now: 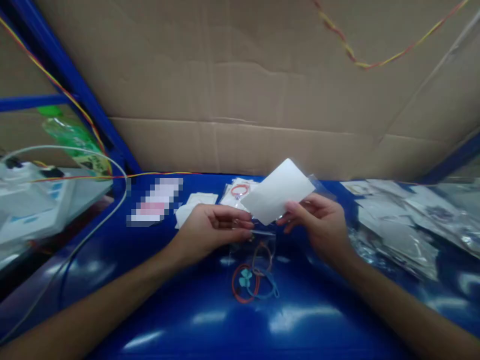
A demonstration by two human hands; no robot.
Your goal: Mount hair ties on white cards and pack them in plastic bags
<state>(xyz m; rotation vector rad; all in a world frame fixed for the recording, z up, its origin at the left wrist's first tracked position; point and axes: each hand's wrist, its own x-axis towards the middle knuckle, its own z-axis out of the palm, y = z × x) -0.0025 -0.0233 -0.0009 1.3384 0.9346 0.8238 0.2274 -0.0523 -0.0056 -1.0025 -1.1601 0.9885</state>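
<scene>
A clear plastic bag (236, 247) hangs from my left hand (213, 227), whose fingers pinch its upper edge. Inside or behind the bag's lower part show an orange-red loop (234, 290), a blue loop (272, 295), a pale brownish loop (269, 265) and a light-blue piece (245, 277). A blank white card (281, 190) is tilted above the bag's mouth, its lower corner close to the opening. My right hand (315, 215) grips the card at its lower right edge between thumb and fingers. Some clear plastic shows behind the card, near the right fingers.
Behind my hands lies a pile of white cards with an orange loop (240, 190). White papers (202, 200) are left of it. Many bagged items (401, 235) spread over the right side. A white cable (125, 185) curves at left, by a green bottle (69, 135). Cardboard (225, 95) stands behind.
</scene>
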